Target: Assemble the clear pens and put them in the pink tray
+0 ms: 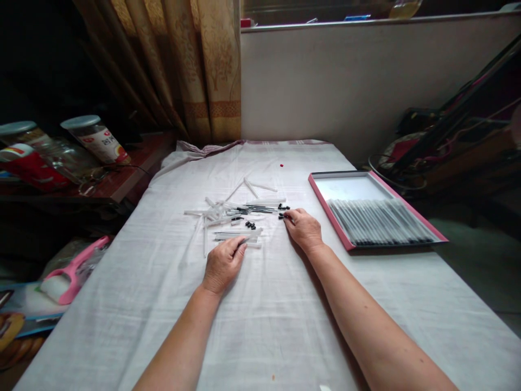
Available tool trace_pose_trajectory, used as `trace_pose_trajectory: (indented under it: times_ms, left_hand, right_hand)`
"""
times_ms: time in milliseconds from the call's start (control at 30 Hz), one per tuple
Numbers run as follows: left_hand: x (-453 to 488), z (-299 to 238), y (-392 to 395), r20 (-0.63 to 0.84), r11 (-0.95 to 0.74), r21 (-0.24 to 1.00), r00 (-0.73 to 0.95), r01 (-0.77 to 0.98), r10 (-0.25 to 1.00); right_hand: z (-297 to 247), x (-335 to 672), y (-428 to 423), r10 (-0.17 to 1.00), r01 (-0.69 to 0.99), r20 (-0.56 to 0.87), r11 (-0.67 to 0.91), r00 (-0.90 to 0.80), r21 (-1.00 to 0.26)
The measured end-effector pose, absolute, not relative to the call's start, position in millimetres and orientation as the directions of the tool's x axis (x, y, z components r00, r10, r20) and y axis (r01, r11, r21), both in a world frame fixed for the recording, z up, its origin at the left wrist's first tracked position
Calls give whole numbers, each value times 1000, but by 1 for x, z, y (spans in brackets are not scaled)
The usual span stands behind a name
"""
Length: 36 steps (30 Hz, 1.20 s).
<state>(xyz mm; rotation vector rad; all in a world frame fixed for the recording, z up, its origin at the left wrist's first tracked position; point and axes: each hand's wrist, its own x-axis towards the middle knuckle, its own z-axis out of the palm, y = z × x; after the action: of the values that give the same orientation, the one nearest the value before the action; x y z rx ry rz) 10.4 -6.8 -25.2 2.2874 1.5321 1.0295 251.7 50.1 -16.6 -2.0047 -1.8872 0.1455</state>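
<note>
View from above of two bare forearms reaching across a desk (pixel 260 326) covered with a white cloth. The left hand (pixel 223 263) lies palm down, its fingers loosely curled; the thumb and forefinger close on the near end of a clear tube (pixel 232 238) that lies flat on the cloth. The right hand (pixel 303 228) is also palm down, a little further away and apart from the left; its fingertips are pinched together on a small black cap (pixel 281 216) at the right edge of the scatter.

Between and beyond the hands, near the middle of the desk, lies a loose scatter of plastic tubes (pixel 220 209) at many angles; thin black refills (pixel 260 208) lie side by side among them; a few more black pieces (pixel 250 224) sit close together. A tiny red speck (pixel 281 165) lies further back.

To the right of the right hand, well apart from the scatter, is a shallow pink-edged tray (pixel 328 210); a neat row of assembled pens (pixel 378 221) fills its near half.

At the left, off the desk, stand lidded jars (pixel 95 138); lower down lies a pink-handled tool (pixel 71 277); a patterned curtain (pixel 195 65) hangs behind.
</note>
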Motion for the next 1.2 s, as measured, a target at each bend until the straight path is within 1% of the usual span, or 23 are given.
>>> trace_pose_trajectory:
  times_ms: [67,133,167,233,300,333,367,400,467,500,567,633,900,1200]
  left_hand:
    - [10,-25,-6,434,-442,516,222,734,873]
    - [10,-25,-6,428,-438,516,222,736,876]
    - [10,-25,-7,424,-436,515,222,738,878]
    - [10,-25,-7,420,-434,512,225,741,879]
    - [10,-26,-8,420,-445,508,238,738,876]
    - [10,-26,-8,422,-455,505,249,733,872]
    - [10,-26,-8,425,-467,502,262,728,866]
    - [10,-26,-8,428,-479,498,275,723,861]
    - [11,-25,-9,435,-502,488,300,714,849]
    - [12,-24,-10,439,-514,481,311,710,843]
    - [14,-23,-11,447,-534,462,335,708,830]
    - [15,-22,-12,450,-550,437,356,712,819]
    - [17,-20,-13,446,-568,376,394,733,804]
    - [18,-18,-14,435,-565,372,399,736,807]
  right_hand:
    - [-16,252,52,976,936,185,-41,112,-351]
    - [-16,253,51,971,920,202,-40,127,-389]
    - [-17,253,50,966,901,218,-32,140,-433]
    - [-19,253,43,951,807,248,-3,185,-590]
    - [-20,248,30,949,604,206,21,239,-797]
    - [-21,244,22,956,466,148,14,252,-885]
    - [-20,240,14,968,322,64,-19,244,-947]
    - [-20,235,6,974,191,-14,-59,227,-980]
    - [-16,226,-8,970,-9,-127,-128,207,-992]
    - [-14,223,-13,964,-84,-163,-149,208,-985]
    - [-10,218,-18,955,-173,-207,-171,213,-970]
    - [-8,216,-18,955,-191,-215,-176,206,-966]
    - [-11,214,-18,977,-108,-121,-104,174,-989]
    - [-13,214,-18,980,-77,-89,-76,177,-994]
